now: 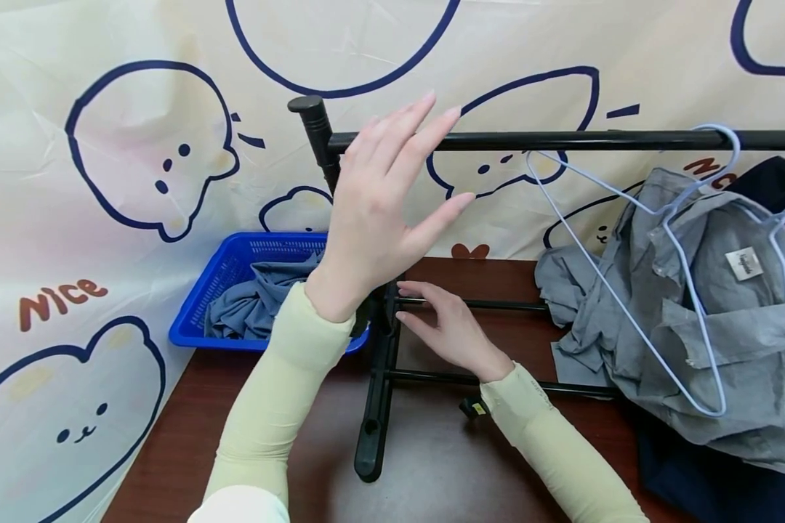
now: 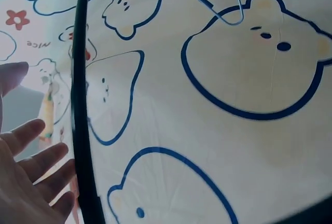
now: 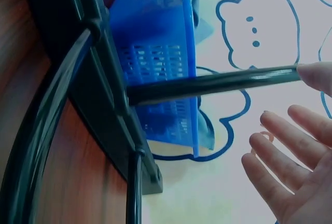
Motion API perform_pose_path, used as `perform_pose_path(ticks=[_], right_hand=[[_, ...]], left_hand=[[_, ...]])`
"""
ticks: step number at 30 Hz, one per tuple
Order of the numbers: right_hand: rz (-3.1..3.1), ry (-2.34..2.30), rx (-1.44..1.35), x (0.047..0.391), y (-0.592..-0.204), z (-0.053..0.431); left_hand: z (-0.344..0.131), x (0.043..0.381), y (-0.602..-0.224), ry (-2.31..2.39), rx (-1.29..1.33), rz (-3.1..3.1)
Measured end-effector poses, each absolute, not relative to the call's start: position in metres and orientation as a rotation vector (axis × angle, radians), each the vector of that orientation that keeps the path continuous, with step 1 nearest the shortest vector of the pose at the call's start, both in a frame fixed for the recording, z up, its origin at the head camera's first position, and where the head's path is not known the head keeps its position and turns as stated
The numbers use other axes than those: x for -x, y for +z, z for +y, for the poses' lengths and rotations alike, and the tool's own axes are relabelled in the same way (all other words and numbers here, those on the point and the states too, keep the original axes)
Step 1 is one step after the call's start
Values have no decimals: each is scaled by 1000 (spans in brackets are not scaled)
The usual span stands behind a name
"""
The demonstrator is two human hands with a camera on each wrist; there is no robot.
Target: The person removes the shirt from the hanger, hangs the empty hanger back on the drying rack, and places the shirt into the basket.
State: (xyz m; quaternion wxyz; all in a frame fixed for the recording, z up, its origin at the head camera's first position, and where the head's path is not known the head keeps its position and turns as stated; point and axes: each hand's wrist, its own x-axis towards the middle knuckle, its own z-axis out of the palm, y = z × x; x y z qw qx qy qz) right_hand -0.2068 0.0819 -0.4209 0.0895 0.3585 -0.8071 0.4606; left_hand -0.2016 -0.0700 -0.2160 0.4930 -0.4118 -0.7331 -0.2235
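My left hand [image 1: 376, 200], fingers straight and spread, is raised at the left end of the black top bar [image 1: 530, 141] of a garment rack. In the left wrist view the fingertips reach close to that bar [image 2: 83, 105], with nothing held. Lower down, my right hand [image 1: 454, 330] has its fingers extended toward the rack's side frame [image 1: 374, 428]. The right wrist view shows its palm and loose fingers, the thumb [image 3: 315, 76] overlapping the end of the black upright [image 3: 218, 83]. A pale blue hanger [image 1: 687, 269] hooks over the bar, with grey clothing [image 1: 759, 363] behind it.
A blue basket [image 1: 186, 319] holding blue-grey cloth [image 1: 255, 298] stands behind the rack's left side. Dark fabric [image 1: 700, 465] lies at the lower right of the brown table [image 1: 432, 450]. Two lower black rods [image 1: 432, 376] run rightward from the side frame. A patterned sheet hangs behind.
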Motion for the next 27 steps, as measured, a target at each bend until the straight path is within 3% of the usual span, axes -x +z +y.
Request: perform_pose_path(ticks=[27], right_hand=[[-2485,1324,-771,207,-420,137]], left_hand=[[-34,233,-228,-547,648,-1641]])
